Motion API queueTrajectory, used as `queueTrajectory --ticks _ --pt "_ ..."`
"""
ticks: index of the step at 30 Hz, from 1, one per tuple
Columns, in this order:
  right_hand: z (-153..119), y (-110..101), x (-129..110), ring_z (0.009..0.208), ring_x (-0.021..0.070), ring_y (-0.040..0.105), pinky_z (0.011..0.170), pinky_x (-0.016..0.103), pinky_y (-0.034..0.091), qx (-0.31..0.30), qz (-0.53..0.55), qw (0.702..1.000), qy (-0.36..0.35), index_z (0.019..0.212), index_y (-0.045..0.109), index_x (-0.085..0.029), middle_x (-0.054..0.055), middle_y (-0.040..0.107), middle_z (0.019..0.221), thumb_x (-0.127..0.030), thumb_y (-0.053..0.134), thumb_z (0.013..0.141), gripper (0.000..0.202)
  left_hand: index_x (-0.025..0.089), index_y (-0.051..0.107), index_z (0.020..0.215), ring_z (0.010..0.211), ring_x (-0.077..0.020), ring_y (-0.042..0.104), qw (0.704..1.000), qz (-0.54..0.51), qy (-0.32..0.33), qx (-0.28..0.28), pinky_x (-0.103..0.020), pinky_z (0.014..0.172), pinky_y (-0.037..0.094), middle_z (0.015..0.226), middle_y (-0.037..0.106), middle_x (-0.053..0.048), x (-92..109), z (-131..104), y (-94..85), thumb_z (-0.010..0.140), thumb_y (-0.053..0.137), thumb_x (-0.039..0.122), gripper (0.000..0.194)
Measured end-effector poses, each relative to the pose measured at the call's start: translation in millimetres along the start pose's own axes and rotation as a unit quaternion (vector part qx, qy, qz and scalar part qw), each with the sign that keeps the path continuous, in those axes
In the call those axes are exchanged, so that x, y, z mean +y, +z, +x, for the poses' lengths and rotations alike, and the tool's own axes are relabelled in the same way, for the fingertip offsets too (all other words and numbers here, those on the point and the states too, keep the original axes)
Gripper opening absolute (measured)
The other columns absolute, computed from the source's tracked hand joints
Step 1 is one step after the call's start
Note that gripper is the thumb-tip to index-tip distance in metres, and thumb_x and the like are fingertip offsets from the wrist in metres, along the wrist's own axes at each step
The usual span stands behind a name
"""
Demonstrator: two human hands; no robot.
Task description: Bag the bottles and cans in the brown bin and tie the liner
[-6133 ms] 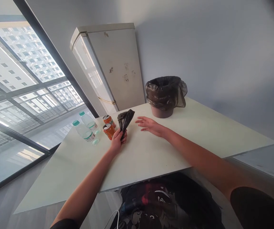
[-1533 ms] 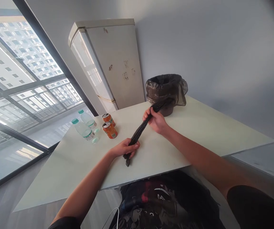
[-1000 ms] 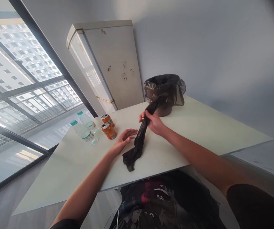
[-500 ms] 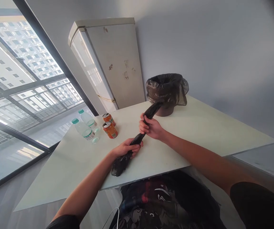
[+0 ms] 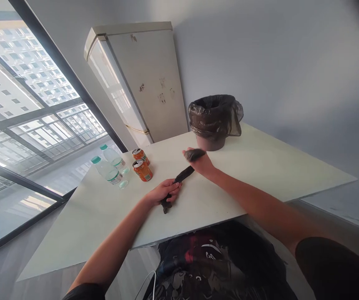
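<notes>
A black plastic bag (image 5: 185, 174), bunched into a narrow twisted strip, stretches between my two hands above the table. My left hand (image 5: 166, 191) is closed around its lower part, and a short end pokes out below the fingers. Farther out, my right hand (image 5: 200, 162) grips the upper part in a fist, with a dark bunch of the bag showing over the top. Just beyond the right hand stands a brown trash bin (image 5: 210, 143). A black liner (image 5: 213, 118) covers its rim and hangs down outside.
On the white table (image 5: 104, 225), two orange cans (image 5: 142, 171) stand left of my hands. Beside them are two clear bottles with green caps (image 5: 106, 171). Behind the table rises a white fridge (image 5: 148, 83), with large windows (image 5: 42, 104) at the left.
The upper end of the bag has folded back over my right hand, which has turned. My left hand has slid along, so less of the bag sticks out below it.
</notes>
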State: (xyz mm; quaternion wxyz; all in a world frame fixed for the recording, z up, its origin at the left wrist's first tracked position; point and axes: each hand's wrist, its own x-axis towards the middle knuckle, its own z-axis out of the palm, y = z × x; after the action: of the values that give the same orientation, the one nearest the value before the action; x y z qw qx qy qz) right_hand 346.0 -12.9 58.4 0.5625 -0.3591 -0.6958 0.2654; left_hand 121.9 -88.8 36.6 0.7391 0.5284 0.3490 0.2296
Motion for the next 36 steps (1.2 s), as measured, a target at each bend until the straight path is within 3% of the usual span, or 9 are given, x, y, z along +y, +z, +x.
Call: queueTrajectory --ticks 4,10,15,19,23,26,30,33,36 --pt "-9.9 1.0 4.0 0.065 0.0184 0.054 0.062 0.032 0.026 -0.130 -0.172 0.974 -0.072 0.076 0.060 -0.022 0.004 0.066 0.072 -0.038 0.064 0.099 0.028 0.017 0.052 0.097 0.043 -0.0022 0.023 0.996 -0.080 -0.029 -0.006 -0.016 0.039 0.020 0.067 0.034 0.010 1.3 0.3 -1.9 0.096 0.069 0.051 0.038" --pt "-18.8 13.7 3.9 0.068 0.0207 0.062 0.060 0.034 0.019 -0.216 -0.346 0.906 -0.116 0.096 0.071 -0.020 0.013 0.076 0.090 -0.028 0.055 0.104 0.019 0.015 0.058 0.098 0.045 -0.0047 0.022 0.993 -0.112 -0.005 -0.023 -0.020 0.039 0.026 0.064 0.044 0.006 3.1 -0.4 -4.0 0.088 0.036 0.094 0.083" --pt "-22.7 18.9 -1.8 0.069 0.0205 0.061 0.060 0.034 0.022 -0.238 -0.364 0.893 -0.116 0.097 0.071 -0.019 0.012 0.075 0.090 -0.017 0.059 0.099 0.013 0.012 0.060 0.105 0.045 -0.0031 0.027 1.000 -0.023 -0.003 -0.021 -0.020 0.040 0.027 0.079 0.067 -0.005 0.3 -3.6 3.1 0.086 0.070 0.073 0.064" --pt "-21.4 19.1 -4.0 0.080 0.0238 0.058 0.069 0.035 0.035 -0.184 -0.320 0.917 -0.155 0.086 0.070 -0.020 0.011 0.069 0.088 -0.028 0.048 0.107 0.031 0.015 0.057 0.096 0.051 -0.0072 0.046 0.999 0.010 0.010 0.038 -0.019 0.046 0.033 0.074 0.071 -0.006 2.8 -5.8 5.0 0.079 0.075 0.030 0.029" --pt "-12.1 14.2 0.2 0.102 0.0287 0.055 0.096 0.044 0.040 -0.024 -0.248 0.956 -0.154 0.093 0.072 -0.021 0.013 0.067 0.109 -0.033 0.053 0.105 0.025 0.014 0.061 0.094 0.051 -0.0111 0.050 0.997 -0.007 0.049 0.057 -0.022 0.049 0.039 0.056 0.059 0.000 5.8 -7.5 0.1 0.078 0.063 0.026 0.020" --pt "-2.7 9.9 12.5 0.104 0.0287 0.055 0.099 0.046 0.041 0.066 -0.167 0.980 -0.086 0.097 0.071 -0.022 0.011 0.065 0.109 -0.037 0.062 0.099 0.017 0.014 0.062 0.096 0.057 -0.0147 0.061 0.997 -0.001 0.060 0.049 -0.026 0.057 0.049 0.063 0.065 -0.003 4.8 -7.5 -3.2 0.075 0.066 0.022 0.023" --pt "1.5 11.1 26.1 0.081 0.0210 0.055 0.077 0.034 0.047 0.028 0.031 0.997 0.065 0.090 0.066 -0.023 0.003 0.061 0.085 -0.050 0.073 0.088 0.028 0.015 0.060 0.096 0.063 -0.0152 0.065 0.997 -0.002 0.049 0.051 -0.029 0.059 0.054 0.081 0.070 -0.004 1.2 -4.8 -4.1 0.069 0.072 0.014 0.030" --pt "-3.2 18.4 24.6 0.070 0.0162 0.055 0.064 0.028 0.045 -0.059 0.209 0.954 0.207 0.088 0.063 -0.023 -0.001 0.060 0.076 -0.061 0.072 0.087 0.040 0.015 0.060 0.100 0.063 -0.0108 0.056 0.997 -0.017 0.058 0.043 -0.026 0.059 0.053 0.077 0.059 0.001 0.9 -3.9 -2.3 0.067 0.073 0.008 0.037" --pt "-7.8 25.5 19.3 0.063 0.0130 0.053 0.056 0.025 0.042 -0.105 0.255 0.935 0.223 0.086 0.062 -0.022 -0.002 0.060 0.073 -0.066 0.073 0.086 0.046 0.014 0.062 0.102 0.068 -0.0094 0.051 0.995 -0.068 0.070 0.026 -0.024 0.060 0.049 0.080 0.050 0.002 3.5 -5.3 -0.6 0.063 0.074 0.004 0.043"
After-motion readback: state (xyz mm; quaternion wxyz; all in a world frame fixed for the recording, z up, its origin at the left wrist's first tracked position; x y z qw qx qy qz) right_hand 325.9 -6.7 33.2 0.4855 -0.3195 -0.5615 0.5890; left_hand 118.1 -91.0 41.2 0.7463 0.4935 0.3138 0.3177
